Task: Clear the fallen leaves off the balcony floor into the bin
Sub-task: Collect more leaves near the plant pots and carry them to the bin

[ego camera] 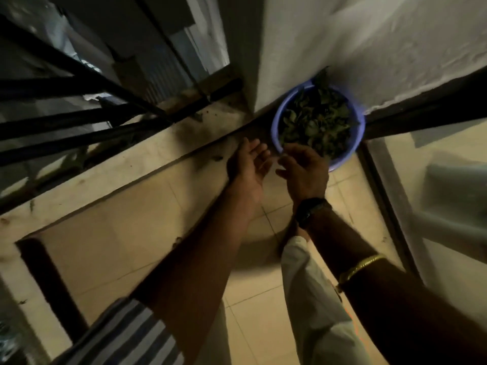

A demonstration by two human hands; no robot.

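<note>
Sitting upright in the corner where the white plastered wall (369, 48) meets the floor, mouth facing up: a round lilac plastic bin (356, 143), no long axis to speak of, piled to the rim with dark green fallen leaves (316, 122), one leaf poking up against the wall at the bin's far edge. Hovering just on the near side of the bin: the left hand (249, 164), palm turned up, fingers loosely spread and relaxed, holding nothing that can be made out. Overlapping the bin's near rim: the right hand (305, 172), back upward, fingers lightly bent and spread, nothing visibly gripped; a black wristwatch (311, 209) and, further up the forearm, a gold bangle (361, 267) sitting on that arm. Lying left of the bin: a dirty raised ledge (105, 177) with small dark scraps on it, and beyond it black metal railing bars (66, 111) closing off that side. Running right of the bin: a dark door frame (421, 109) and a glass panel (434, 193). Stretching nearer than the bin: beige tiled balcony floor (258, 299), giving open room between ledge and glass, partly taken up by a pale trouser leg (311, 299).
</note>
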